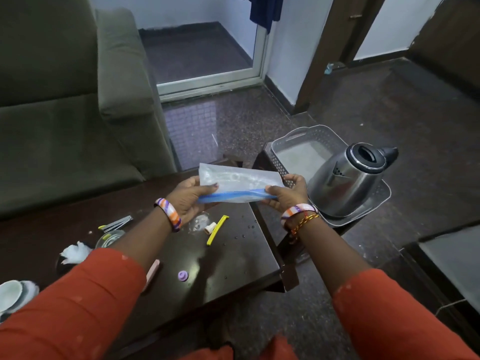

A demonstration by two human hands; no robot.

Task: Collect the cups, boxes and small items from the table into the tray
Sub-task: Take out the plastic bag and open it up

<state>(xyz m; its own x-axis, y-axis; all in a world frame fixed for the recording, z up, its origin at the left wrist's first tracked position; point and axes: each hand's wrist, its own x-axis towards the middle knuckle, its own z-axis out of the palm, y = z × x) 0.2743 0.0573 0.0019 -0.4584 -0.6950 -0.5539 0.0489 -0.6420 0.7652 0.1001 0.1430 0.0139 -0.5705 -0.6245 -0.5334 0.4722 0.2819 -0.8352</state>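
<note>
Kettle (349,178) hogs the near half of the tray (306,137), so I've only got the far half open. Table (233,261) right side is mostly bare past the yellow clip (217,229).

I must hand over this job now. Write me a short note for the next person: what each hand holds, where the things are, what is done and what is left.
Hands: left hand and right hand both hold the clear zip bag by its blue strip, above the table.

Tray: the grey tray stands to the right of the table; the steel kettle is in it.

Done: only the kettle is seen in the tray.

Left on the table: yellow clip, purple cap, small white piece, glass bowl, cotton wad, metal clip, white cups at the left edge. The bag also has to go in.
</note>
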